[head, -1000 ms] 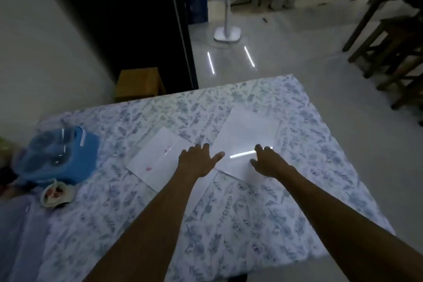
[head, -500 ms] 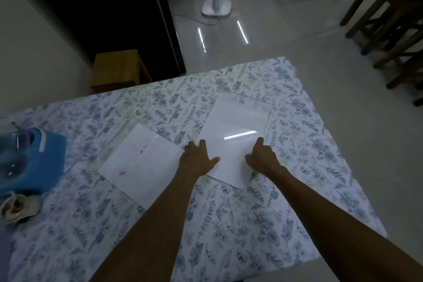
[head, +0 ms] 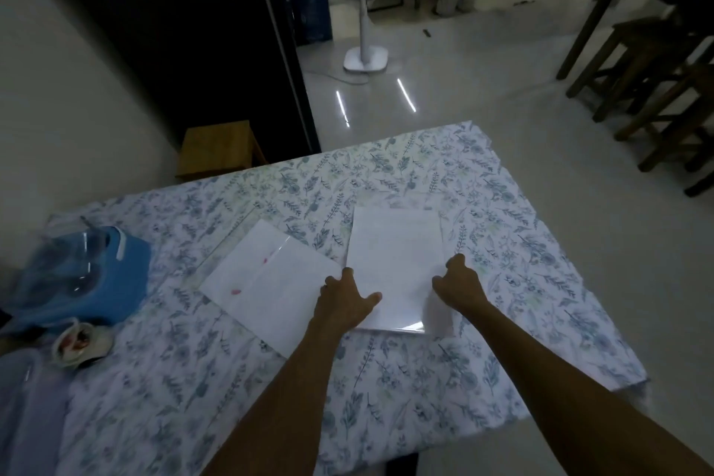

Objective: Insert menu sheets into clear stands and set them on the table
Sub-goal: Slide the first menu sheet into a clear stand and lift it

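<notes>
**Floral-cloth table with two white sheets and both hands at the right-hand one**

Floral blue-and-white cloth covers the table point(head: 386, 390), over which two bare forearms reach from the near edge. The left hand point(head: 344, 301) rests at the near-left corner of the right-hand menu sheet point(head: 394, 255), fingers spread and laid flat, gripping nothing. The right hand point(head: 459, 282) sits at the sheet's right edge with fingers curled; whether they pinch the edge cannot be told. A glossy clear stand point(head: 409, 327) shows as a shining rim along the near edge of this sheet, which lies flat on the cloth. Just left, a second white sheet point(head: 266, 282) lies at an angle, marked with small pink spots. At the far left sit a blue container point(head: 96, 282) and a small cup point(head: 79, 344). Beyond the table stand a wooden stool point(head: 220, 147), a white pedestal fan point(head: 365, 12) and dark wooden chairs point(head: 649, 62).
</notes>
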